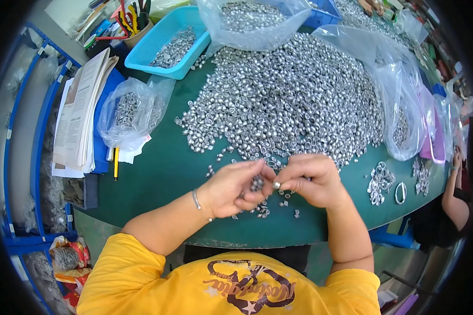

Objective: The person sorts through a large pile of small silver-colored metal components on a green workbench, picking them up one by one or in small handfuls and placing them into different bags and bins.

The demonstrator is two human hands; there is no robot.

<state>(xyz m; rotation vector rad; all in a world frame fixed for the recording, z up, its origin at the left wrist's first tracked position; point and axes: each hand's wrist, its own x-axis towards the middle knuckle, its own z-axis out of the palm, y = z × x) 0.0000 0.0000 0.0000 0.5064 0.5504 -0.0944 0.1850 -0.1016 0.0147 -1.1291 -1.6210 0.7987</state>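
A large heap of small silvery domed metal pieces [294, 100] covers the middle of the green table. In front of it my left hand [242, 189] is cupped, its fingers curled around several of these metal pieces [257, 183]. Close beside it, my right hand [312, 178] pinches one metal piece [276, 185] between thumb and forefinger. A few loose pieces [262, 211] lie on the table below the hands.
At the back left stand a turquoise basket [136, 65] and a tool holder with pliers. Clear bags [110, 123] of parts lie left and right. Small piles of parts [379, 184] and a white ring [400, 193] are at the right. Another person's arm [455, 194] shows far right.
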